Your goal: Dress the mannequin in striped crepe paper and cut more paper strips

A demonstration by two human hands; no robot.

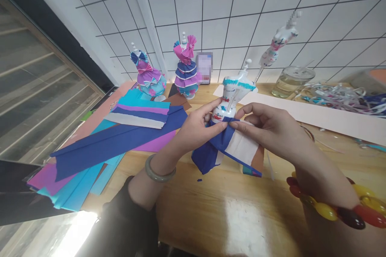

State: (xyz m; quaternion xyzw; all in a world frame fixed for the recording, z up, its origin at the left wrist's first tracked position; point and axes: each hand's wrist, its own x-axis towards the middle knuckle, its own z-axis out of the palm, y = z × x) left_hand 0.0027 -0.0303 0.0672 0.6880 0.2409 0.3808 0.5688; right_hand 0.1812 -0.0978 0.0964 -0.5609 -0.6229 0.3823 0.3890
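A small white dress form with a turquoise ruffle across its top and coloured smudges on its body stands in front of me. Wrapped about its hips is a paper skirt piece in navy, white and brown, with a navy lower edge. My left hand closes around the form's hip from the left, its thumb pressing the navy paper at the waist. From the right, my right hand pinches the skirt's top edge between thumb and forefinger, close to the left thumb.
Folded crepe paper sheets lie in a pile at left. Behind stand two dressed forms, one purple and turquoise, one navy and pink, and a phone. A glass jar and paper scraps sit at back right.
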